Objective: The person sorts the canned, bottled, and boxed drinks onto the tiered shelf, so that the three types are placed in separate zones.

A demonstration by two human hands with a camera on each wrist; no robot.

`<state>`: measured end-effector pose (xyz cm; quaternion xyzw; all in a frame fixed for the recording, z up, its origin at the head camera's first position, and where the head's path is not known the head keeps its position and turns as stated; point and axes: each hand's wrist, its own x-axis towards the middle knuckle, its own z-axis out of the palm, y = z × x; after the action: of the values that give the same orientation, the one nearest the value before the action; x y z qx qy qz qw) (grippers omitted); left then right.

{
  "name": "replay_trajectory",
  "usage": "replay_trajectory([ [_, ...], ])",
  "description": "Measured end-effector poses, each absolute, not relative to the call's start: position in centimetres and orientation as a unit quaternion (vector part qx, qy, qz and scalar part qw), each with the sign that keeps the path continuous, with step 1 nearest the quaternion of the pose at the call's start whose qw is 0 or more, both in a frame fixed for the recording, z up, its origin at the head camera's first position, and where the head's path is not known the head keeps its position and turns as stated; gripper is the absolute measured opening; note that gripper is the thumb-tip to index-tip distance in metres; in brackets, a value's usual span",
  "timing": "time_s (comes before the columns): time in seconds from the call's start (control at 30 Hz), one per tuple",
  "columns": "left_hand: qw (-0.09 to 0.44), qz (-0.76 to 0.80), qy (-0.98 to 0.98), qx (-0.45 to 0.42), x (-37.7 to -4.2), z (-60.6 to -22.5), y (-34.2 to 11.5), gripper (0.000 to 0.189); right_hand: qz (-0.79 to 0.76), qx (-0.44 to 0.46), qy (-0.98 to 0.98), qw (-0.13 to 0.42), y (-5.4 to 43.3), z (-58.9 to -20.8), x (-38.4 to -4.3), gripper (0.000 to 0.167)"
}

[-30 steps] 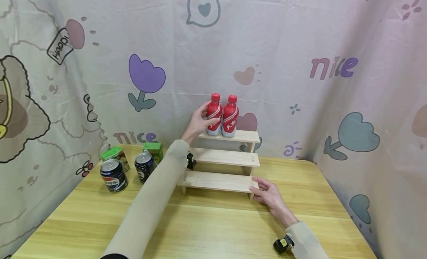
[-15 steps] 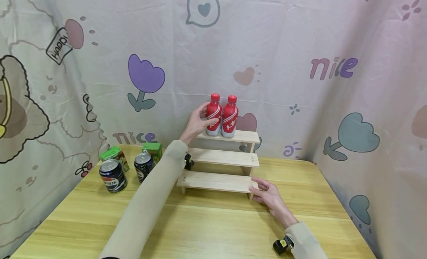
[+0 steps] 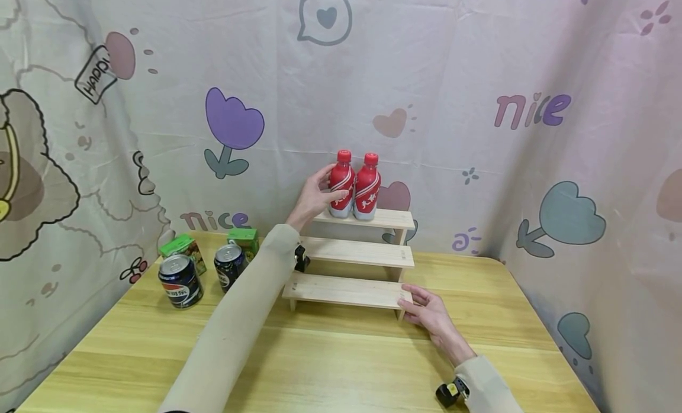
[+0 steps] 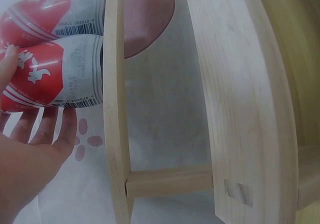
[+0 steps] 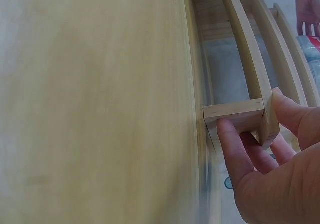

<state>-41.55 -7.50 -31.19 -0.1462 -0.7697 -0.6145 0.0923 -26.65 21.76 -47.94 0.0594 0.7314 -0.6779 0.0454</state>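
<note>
Two red bottles with red caps and pale bases stand upright side by side on the top tier of a three-tier wooden shelf [image 3: 346, 290]. My left hand [image 3: 313, 199] grips the left bottle [image 3: 341, 182], thumb across its front and fingers behind it. Beside it is the right bottle [image 3: 367, 188]. In the left wrist view, the gripped bottle [image 4: 75, 74] has its base on the top board [image 4: 114, 134]. My right hand [image 3: 431, 312] holds the right end of the lowest tier; in the right wrist view its thumb and fingers pinch the board's corner [image 5: 270, 126].
On the table's left stand two dark blue soda cans, one nearer [image 3: 181, 283] and one partly behind my left sleeve [image 3: 230, 265]. Behind them are two green-topped drink cartons [image 3: 183, 247]. A patterned curtain [image 3: 447, 64] hangs behind and beside the wooden table [image 3: 341, 365].
Almost nothing differs; the left forearm has shifted slightly left since one second ago. Both hands keep their places on the bottle and the shelf.
</note>
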Motion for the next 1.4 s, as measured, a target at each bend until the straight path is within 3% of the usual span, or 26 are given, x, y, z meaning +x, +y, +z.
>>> replay_trajectory([
  [0.3,0.091,-0.618,-0.767,-0.147,-41.3,-31.2,-8.0,0.073,-0.680,0.066,0.729,0.044,21.7,-47.9,-26.5,0.053],
  [0.77,0.139,-0.637,-0.744,-0.147,-39.8,-31.3,-9.8,0.050,-0.677,0.061,0.732,0.046,21.7,-47.9,-26.5,0.053],
  [1.4,0.085,-0.638,-0.750,-0.152,-36.3,-31.8,-14.3,0.033,-0.680,0.061,0.729,0.045,21.7,-47.9,-26.4,0.053],
])
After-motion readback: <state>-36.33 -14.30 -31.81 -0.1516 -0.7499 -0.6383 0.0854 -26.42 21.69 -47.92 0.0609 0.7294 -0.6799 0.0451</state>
